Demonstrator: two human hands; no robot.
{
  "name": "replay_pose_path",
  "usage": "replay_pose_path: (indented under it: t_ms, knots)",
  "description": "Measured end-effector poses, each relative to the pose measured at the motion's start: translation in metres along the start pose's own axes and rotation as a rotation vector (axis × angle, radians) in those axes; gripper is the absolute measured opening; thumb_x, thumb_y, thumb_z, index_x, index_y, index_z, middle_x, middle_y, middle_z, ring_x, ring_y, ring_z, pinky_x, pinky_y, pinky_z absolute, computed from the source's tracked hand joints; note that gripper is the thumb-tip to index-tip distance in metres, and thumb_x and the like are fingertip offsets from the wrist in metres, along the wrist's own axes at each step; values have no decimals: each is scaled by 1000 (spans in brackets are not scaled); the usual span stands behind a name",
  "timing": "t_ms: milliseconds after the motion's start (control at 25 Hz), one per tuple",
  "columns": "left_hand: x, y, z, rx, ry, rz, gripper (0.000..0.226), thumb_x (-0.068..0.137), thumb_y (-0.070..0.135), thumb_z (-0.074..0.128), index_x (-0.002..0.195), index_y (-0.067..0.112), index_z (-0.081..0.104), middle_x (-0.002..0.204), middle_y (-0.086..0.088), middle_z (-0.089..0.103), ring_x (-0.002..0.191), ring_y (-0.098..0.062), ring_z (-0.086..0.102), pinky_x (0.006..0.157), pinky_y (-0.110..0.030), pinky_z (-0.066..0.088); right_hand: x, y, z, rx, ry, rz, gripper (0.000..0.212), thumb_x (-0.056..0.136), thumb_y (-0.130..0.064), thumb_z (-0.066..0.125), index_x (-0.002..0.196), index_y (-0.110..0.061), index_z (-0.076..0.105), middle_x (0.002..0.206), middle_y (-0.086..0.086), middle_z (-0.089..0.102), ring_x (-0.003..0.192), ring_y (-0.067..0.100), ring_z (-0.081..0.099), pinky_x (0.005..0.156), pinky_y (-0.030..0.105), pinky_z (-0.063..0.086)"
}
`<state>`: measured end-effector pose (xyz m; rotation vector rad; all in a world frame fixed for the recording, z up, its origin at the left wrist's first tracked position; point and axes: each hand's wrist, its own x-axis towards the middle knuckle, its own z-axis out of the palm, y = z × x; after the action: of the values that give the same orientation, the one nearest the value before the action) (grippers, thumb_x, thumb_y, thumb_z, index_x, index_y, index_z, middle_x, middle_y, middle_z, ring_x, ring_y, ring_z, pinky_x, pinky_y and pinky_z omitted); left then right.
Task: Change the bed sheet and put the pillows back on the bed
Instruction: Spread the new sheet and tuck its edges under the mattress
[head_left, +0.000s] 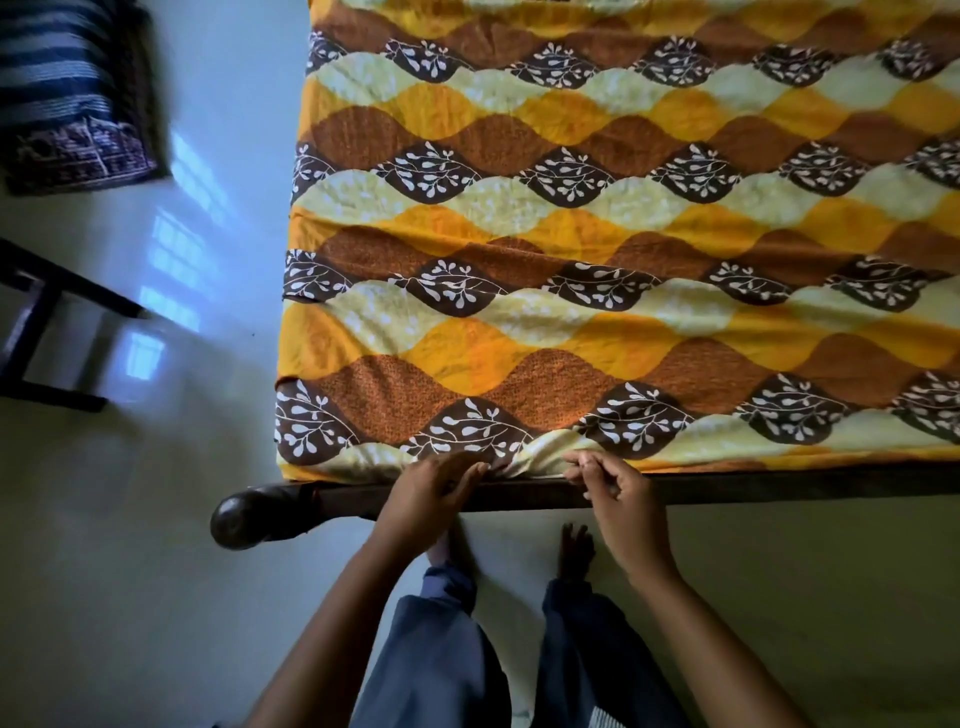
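Observation:
A bed sheet (597, 218) with wavy bands of orange, yellow, cream and brown leaf print covers the mattress and fills most of the view. At its near edge the cloth bunches into folds just above the dark wooden bed frame (779, 488). My left hand (434, 488) pinches the sheet's edge there with curled fingers. My right hand (613, 483) grips the same edge a short way to the right, fingers curled round the cloth. No pillow lies on the visible part of the bed.
A rounded wooden bedpost knob (244, 519) sticks out at the frame's near left corner. A blue striped cloth bundle (67, 98) lies on the pale floor at the far left. Dark furniture legs (47, 322) stand left of the bed. My bare feet (574, 551) are by the frame.

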<state>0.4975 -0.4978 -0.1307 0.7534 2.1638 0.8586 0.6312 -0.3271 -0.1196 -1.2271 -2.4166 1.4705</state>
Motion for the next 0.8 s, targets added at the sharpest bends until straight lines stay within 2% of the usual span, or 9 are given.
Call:
replay_pose_path:
  t_ms: [120, 200, 280, 360, 400, 480, 600, 720, 800]
  knots:
    - [26, 32, 32, 35, -30, 47, 28, 95, 33, 48, 114, 20, 65, 105, 1, 70, 88, -12, 64, 74, -28, 51, 9, 22, -44, 39, 111, 31, 17, 93, -17, 52, 98, -22, 68, 83, -17, 66, 71, -10, 61, 61, 6, 45]
    - [45, 59, 59, 74, -64, 76, 29, 96, 35, 46, 115, 22, 64, 105, 1, 68, 86, -9, 62, 72, -26, 50, 22, 46, -82, 33, 145, 37, 15, 91, -16, 57, 99, -17, 69, 92, -10, 68, 78, -4, 63, 64, 2, 43]
    - [64, 83, 88, 110, -45, 91, 30, 95, 39, 47, 115, 25, 63, 109, 5, 66, 89, -10, 62, 73, -27, 51, 39, 71, -124, -81, 135, -18, 16, 89, -12, 60, 101, -11, 70, 97, -3, 68, 83, 7, 63, 65, 0, 42]
    - [87, 107, 121, 159, 5, 121, 28, 92, 40, 52, 112, 25, 65, 112, 5, 66, 97, -15, 63, 74, -30, 51, 61, 99, -169, -259, 125, -107, 17, 86, -7, 64, 100, -11, 71, 97, 1, 69, 75, 6, 60, 59, 2, 40]
    - [100, 118, 139, 201, 21, 130, 27, 90, 39, 55, 110, 26, 66, 112, 4, 65, 101, -18, 61, 74, -31, 49, 75, 115, -192, -361, 100, -155, 19, 83, -5, 67, 100, -11, 72, 98, 3, 69, 76, 9, 61, 62, 6, 42]
    - [121, 136, 170, 308, -11, 128, 29, 86, 39, 61, 111, 26, 66, 117, 1, 63, 110, -20, 56, 79, -32, 46, 109, 146, -230, -509, -58, -241, 29, 76, -3, 74, 103, -12, 72, 103, 8, 69, 88, 21, 66, 73, 21, 47]
    - [145, 155, 204, 453, -81, 201, 27, 78, 32, 68, 102, 20, 70, 109, -4, 65, 106, -27, 57, 81, -35, 47, 141, 178, -256, -652, -388, -371, 41, 67, -9, 81, 106, -13, 70, 110, 5, 65, 103, 21, 61, 85, 27, 47]
    - [148, 161, 211, 570, -76, 303, 20, 75, 32, 54, 67, 20, 67, 74, 0, 64, 75, -24, 62, 57, -28, 49, 152, 181, -251, -678, -466, -572, 22, 64, -8, 82, 81, -12, 69, 89, 3, 66, 84, 21, 66, 67, 28, 52]
    - [142, 159, 214, 488, -47, 322, 12, 74, 25, 60, 64, 20, 63, 70, 2, 62, 68, -19, 59, 49, -25, 45, 154, 179, -259, -644, -520, -571, 11, 75, -11, 75, 82, -14, 68, 87, 2, 68, 82, 18, 65, 68, 27, 50]
